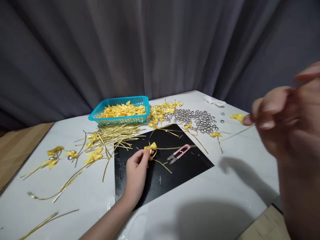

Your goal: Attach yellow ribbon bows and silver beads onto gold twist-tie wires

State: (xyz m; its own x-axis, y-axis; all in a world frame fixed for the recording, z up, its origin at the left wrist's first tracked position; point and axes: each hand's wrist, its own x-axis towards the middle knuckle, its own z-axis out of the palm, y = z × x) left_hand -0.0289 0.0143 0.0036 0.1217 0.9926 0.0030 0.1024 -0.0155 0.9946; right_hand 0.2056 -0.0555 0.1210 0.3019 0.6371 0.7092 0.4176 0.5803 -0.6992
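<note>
My left hand (137,171) pinches a yellow ribbon bow (151,146) between thumb and finger, just over the black mat (155,193). Gold cord ends hang from the bow onto the mat. From it a thin cord (172,147) stretches right, towards my raised right hand (287,120). That hand is close to the camera and blurred, its fingers pinched together on the far end of the cord. Pink-handled thread snips (180,153) lie on the mat beneath the cord, blades pointing left.
A turquoise basket (118,120) of yellow ribbon bows stands at the back. Right of it lie small silvery pieces (203,120). Gold cords (117,133) are piled before the basket. Finished-looking bows (95,155) with cords lie left; a white crumpled cloth (214,101) is at the back right.
</note>
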